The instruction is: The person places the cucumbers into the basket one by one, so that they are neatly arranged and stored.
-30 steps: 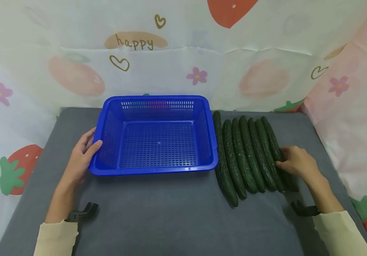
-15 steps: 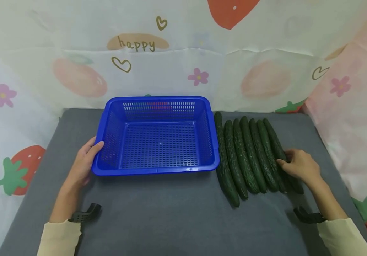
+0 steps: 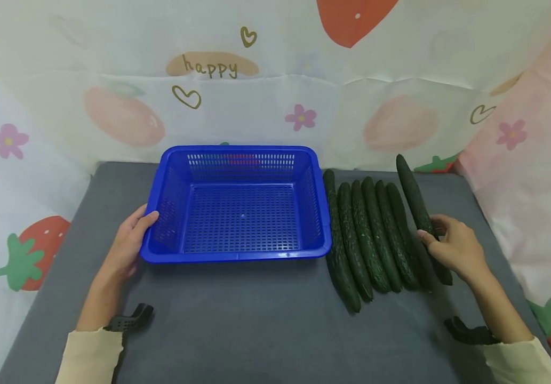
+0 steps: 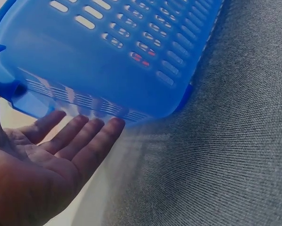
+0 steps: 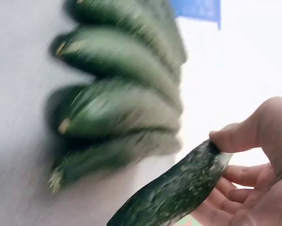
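A dark green cucumber (image 3: 414, 197) is gripped near its lower half by my right hand (image 3: 460, 248), lifted and tilted off the table. In the right wrist view, thumb and fingers of the right hand (image 5: 254, 160) pinch this cucumber (image 5: 174, 188) near one end. Several more cucumbers (image 3: 364, 234) lie side by side to its left. My left hand (image 3: 126, 245) holds the left rim of a blue slotted basket (image 3: 237, 256), thumb over the rim. The left wrist view shows the fingers of the left hand (image 4: 56, 160) against the outer wall of the basket (image 4: 84, 66).
The grey table cloth (image 3: 237, 320) spreads in front of the basket. A patterned curtain (image 3: 256, 117) hangs close behind the table's back edge, and more printed cloth (image 3: 539, 213) borders the right side. The basket's right rim stands beside the leftmost cucumber (image 3: 335, 256).
The rightmost cucumber has been lifted from the end of the row, its far end now raised and apart from the others. My left hand stays at the basket's rim.
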### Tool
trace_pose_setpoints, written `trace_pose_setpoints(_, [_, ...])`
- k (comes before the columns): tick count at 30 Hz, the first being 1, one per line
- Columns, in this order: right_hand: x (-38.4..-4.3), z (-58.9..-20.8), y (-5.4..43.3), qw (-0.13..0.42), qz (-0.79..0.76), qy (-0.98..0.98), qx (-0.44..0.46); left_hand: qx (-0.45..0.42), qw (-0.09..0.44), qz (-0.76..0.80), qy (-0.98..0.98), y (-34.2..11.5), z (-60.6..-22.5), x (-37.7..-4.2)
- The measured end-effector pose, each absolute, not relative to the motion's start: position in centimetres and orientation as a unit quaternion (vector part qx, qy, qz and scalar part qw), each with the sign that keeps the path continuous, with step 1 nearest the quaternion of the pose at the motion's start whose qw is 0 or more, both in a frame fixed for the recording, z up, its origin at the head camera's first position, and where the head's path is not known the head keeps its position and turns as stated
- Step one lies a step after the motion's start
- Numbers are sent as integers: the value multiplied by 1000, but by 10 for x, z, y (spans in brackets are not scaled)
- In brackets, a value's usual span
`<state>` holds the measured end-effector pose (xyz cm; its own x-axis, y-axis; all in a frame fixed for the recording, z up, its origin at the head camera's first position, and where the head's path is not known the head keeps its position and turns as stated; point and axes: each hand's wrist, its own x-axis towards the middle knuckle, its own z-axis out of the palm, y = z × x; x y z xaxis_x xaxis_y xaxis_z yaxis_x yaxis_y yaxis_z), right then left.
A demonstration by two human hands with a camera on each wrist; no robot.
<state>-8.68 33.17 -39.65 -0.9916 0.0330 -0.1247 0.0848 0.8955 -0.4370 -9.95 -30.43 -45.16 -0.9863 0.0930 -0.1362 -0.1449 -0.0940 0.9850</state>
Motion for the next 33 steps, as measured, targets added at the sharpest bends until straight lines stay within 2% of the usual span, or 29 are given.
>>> trace_pose_setpoints(5, [-83, -382, 306, 13, -275, 961, -4, -17, 77, 735, 674, -304, -451, -100])
trace_pose_setpoints(9, [-82, -375, 288, 3, -300, 953, -31, -12, 71, 728, 682, -303, -452, -102])
trace_pose_setpoints(25, [-89, -353, 237, 92, -338, 932, -88, -12, 74, 754, 652, -306, -455, -102])
trace_pose_setpoints(33, [-88, -345, 216, 77, -337, 930, -122, -17, 77, 746, 661, -308, -454, -103])
